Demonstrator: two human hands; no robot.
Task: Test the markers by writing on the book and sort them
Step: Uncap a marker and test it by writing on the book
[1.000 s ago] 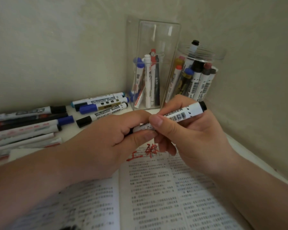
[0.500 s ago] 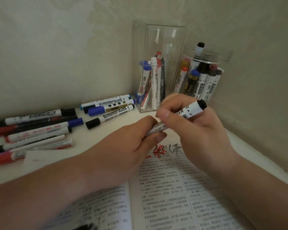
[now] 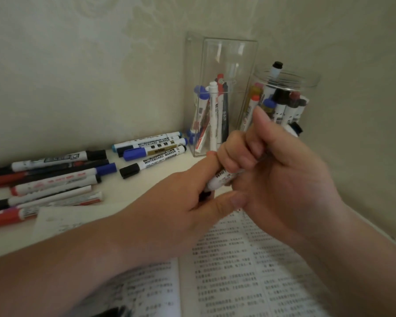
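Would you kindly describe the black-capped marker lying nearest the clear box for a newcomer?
Find the tall clear box in the wall corner; a cluster of markers lies left of its base. Take the frontmost marker, nearest the open book: its cap is black, its neighbour's bright blue.

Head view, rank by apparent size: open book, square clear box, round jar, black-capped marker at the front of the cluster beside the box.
1. open book, nearest the camera
2. square clear box
3. round jar, partly behind the right hand, so its gap to the box is unsure
4. black-capped marker
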